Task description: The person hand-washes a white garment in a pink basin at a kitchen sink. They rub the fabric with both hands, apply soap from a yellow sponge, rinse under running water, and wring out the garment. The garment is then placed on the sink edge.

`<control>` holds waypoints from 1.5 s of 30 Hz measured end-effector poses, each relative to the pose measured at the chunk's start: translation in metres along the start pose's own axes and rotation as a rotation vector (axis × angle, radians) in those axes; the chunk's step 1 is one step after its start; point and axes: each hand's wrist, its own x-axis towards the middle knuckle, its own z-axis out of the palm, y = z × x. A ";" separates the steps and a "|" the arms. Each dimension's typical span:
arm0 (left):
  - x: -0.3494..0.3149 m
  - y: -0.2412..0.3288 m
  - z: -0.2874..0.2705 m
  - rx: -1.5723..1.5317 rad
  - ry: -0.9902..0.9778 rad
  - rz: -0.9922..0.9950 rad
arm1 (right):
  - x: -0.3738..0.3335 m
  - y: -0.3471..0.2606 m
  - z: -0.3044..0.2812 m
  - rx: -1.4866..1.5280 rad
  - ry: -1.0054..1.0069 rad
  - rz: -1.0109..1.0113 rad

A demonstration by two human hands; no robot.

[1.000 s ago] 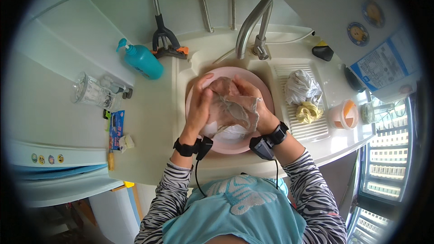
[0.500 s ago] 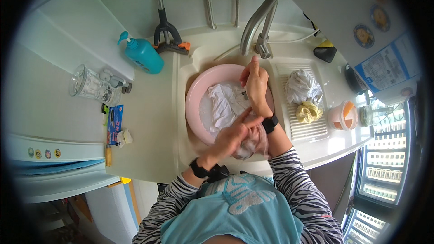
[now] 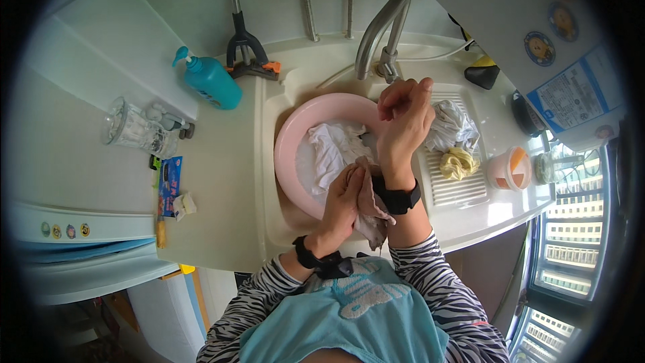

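Note:
My left hand (image 3: 342, 205) is closed on a wet pinkish-brown cloth (image 3: 369, 208). It presses the cloth against my right wrist, just beside the black watch (image 3: 398, 198) there. The cloth's lower end hangs near the sink's front edge. My right hand (image 3: 406, 121) is raised over the right rim of the basin, its fingers loosely bent and the thumb apart, with nothing in it. Below, the pink basin (image 3: 285, 161) stands in the sink, with a white garment (image 3: 329, 154) lying in cloudy water. Another black band (image 3: 309, 253) is on my left wrist.
Bundled white cloth (image 3: 451, 124) and yellow cloth (image 3: 459, 163) lie on the ribbed drainboard (image 3: 463, 193). The tap (image 3: 383, 30) arches behind the basin. A teal pump bottle (image 3: 211, 82) and a glass jar (image 3: 138, 128) stand left; an orange-and-white tub (image 3: 505, 169) stands right.
My right hand has moved right, its wrist turning and thumb tilting right. My left hand has lifted slightly with the cloth, which now lies against the right wrist by the watch.

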 end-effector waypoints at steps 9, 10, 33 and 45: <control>-0.005 0.013 0.006 -0.285 -0.127 -0.098 | -0.017 -0.011 0.002 -0.006 -0.188 -0.229; -0.005 0.011 0.005 -0.258 -0.088 -0.098 | -0.018 -0.012 0.002 -0.002 -0.230 -0.304; 0.060 0.095 -0.024 0.646 0.176 0.881 | -0.022 -0.015 -0.020 -0.275 -0.818 0.388; 0.244 0.215 0.056 1.413 -0.347 1.415 | 0.125 0.001 -0.031 0.467 -0.169 0.191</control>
